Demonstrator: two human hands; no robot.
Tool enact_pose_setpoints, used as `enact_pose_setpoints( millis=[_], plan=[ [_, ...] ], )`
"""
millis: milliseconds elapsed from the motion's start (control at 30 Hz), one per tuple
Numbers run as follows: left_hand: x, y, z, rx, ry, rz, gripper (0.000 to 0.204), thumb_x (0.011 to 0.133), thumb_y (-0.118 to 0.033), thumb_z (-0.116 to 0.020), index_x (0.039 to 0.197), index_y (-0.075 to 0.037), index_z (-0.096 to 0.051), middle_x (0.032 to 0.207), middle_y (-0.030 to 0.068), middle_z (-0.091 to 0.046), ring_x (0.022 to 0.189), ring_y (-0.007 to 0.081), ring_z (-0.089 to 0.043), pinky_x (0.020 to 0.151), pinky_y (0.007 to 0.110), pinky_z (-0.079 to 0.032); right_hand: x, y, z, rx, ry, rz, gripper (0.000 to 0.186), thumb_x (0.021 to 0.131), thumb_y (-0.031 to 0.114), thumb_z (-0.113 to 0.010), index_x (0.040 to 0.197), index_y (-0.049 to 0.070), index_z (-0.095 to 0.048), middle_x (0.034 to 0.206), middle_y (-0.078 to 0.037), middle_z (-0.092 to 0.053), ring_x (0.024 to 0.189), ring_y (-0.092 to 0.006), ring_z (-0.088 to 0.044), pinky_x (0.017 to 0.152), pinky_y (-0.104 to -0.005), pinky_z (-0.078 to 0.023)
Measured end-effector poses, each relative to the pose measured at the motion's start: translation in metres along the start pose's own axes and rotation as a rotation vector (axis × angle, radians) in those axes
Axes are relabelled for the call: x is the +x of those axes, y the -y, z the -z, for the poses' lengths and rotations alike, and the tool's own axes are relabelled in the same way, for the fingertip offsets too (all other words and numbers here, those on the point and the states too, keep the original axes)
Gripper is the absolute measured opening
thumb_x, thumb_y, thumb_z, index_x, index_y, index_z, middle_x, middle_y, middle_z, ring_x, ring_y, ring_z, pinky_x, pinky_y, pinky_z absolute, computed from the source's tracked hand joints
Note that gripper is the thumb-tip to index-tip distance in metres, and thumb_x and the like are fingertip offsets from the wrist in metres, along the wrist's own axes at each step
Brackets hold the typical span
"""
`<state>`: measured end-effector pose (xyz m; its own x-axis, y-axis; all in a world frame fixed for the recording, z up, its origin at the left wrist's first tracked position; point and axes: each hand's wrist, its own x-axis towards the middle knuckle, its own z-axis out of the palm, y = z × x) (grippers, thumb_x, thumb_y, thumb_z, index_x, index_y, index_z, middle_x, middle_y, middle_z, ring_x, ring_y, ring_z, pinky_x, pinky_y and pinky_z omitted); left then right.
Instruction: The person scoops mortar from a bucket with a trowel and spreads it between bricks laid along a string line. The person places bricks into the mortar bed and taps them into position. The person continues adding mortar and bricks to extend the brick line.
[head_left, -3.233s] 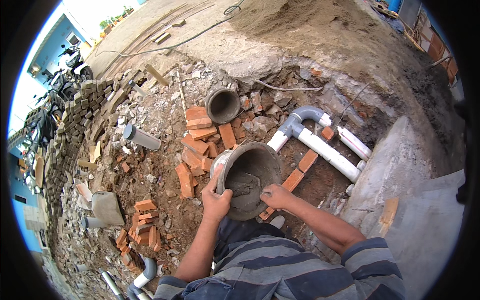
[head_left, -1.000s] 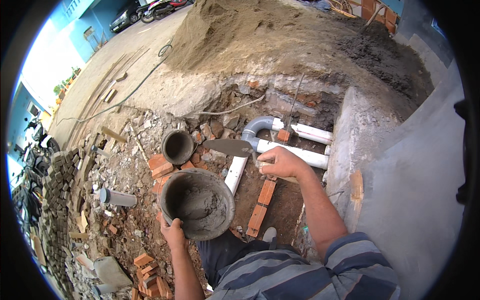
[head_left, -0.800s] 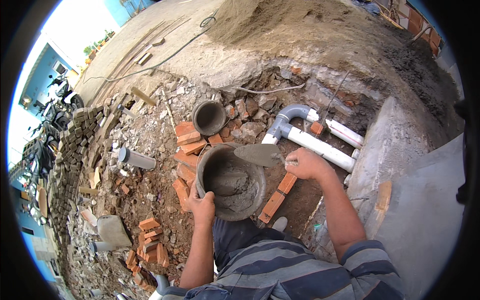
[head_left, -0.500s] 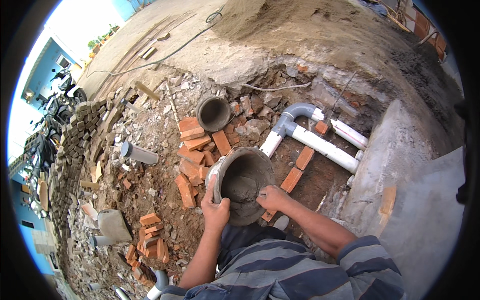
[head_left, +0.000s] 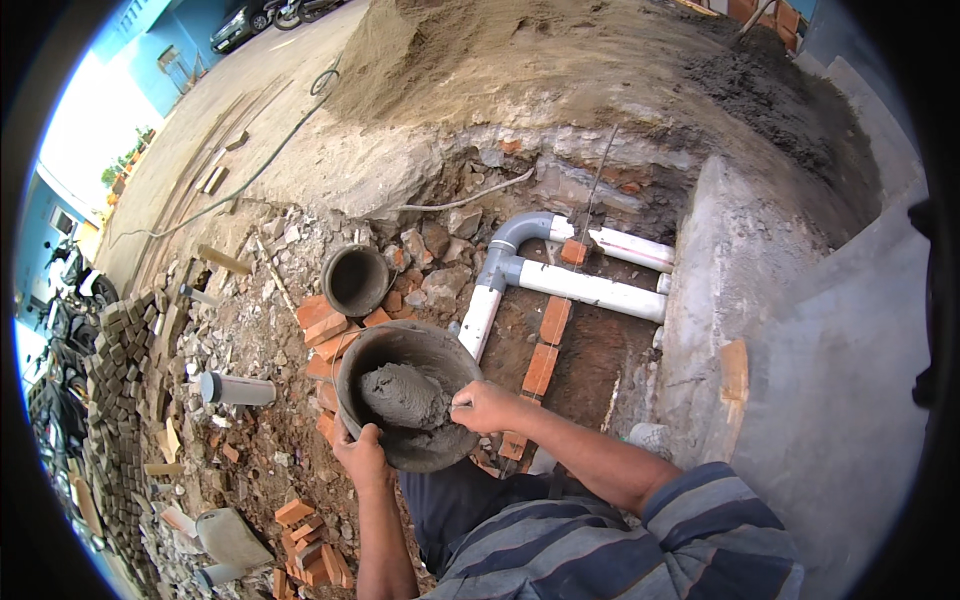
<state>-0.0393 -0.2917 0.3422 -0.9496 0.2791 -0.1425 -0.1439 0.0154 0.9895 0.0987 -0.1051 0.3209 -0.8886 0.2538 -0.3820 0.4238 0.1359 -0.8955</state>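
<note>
A dark, mortar-crusted bucket [head_left: 352, 400] is tilted toward me in front of my body. My left hand [head_left: 362, 458] grips its near left rim, thumb on the edge and fingers round the outer wall. Over the bucket's right rim, my right hand [head_left: 484, 407] is closed round the handle of what looks like a trowel. Wet grey mortar [head_left: 402, 394] lies in a heaped lump at that tool's end, inside the bucket, hiding the blade. More mortar clings to the bucket's inner wall.
A second bucket [head_left: 355, 281] stands beyond, beside loose orange bricks [head_left: 322, 318]. A brick row [head_left: 540, 369] runs along a taut string. White pipes [head_left: 590, 292] with a grey elbow [head_left: 520, 229] cross the trench. At right is a concrete wall [head_left: 695, 270]; rubble covers the left.
The bucket and both hands have moved left in view as the view turned. A mortar lump now stands raised inside the bucket, where mortar lay lower before; my right hand keeps its grip.
</note>
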Motion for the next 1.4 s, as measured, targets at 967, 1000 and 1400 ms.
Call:
enact_pose_setpoints(
  millis=[967, 1000, 1400],
  plan=[
    [0.185, 0.245, -0.081, 0.303, 0.054, 0.240, 0.059, 0.073, 0.012, -0.050, 0.131, 0.005, -0.057, 0.109, 0.0064, -0.063, 0.086, 0.0133, -0.057, 0.075, 0.023, -0.045, 0.192, -0.398, -0.044, 1.064, -1.086, -0.567, 0.014, 0.094, 0.010, -0.058, 0.097, -0.002, -0.066, 0.074, -0.007, -0.064, 0.054, -0.0127, -0.058, 0.047, -0.0301, -0.048],
    [0.188, 0.241, -0.084, 0.242, 0.064, 0.252, 0.059, 0.073, 0.012, -0.049, 0.131, 0.005, -0.057, 0.109, 0.0063, -0.063, 0.085, 0.0133, -0.057, 0.074, 0.023, -0.045, 0.196, -0.412, -0.043, 1.081, -1.108, -0.559, 0.014, 0.094, 0.009, -0.058, 0.098, -0.002, -0.066, 0.074, -0.008, -0.064, 0.053, -0.0134, -0.058, 0.047, -0.0306, -0.048],
    [0.186, 0.228, -0.087, 0.286, 0.180, 0.244, 0.059, 0.069, 0.012, -0.050, 0.127, 0.004, -0.059, 0.110, 0.0073, -0.063, 0.095, 0.0161, -0.060, 0.090, 0.026, -0.046, 0.272, -0.513, -0.055, 0.586, -1.226, -0.927, 0.062, 0.090, 0.014, -0.069, 0.144, -0.005, -0.045, 0.126, -0.028, -0.056, 0.087, -0.0352, -0.070, 0.065, -0.0413, -0.059]
  ],
)
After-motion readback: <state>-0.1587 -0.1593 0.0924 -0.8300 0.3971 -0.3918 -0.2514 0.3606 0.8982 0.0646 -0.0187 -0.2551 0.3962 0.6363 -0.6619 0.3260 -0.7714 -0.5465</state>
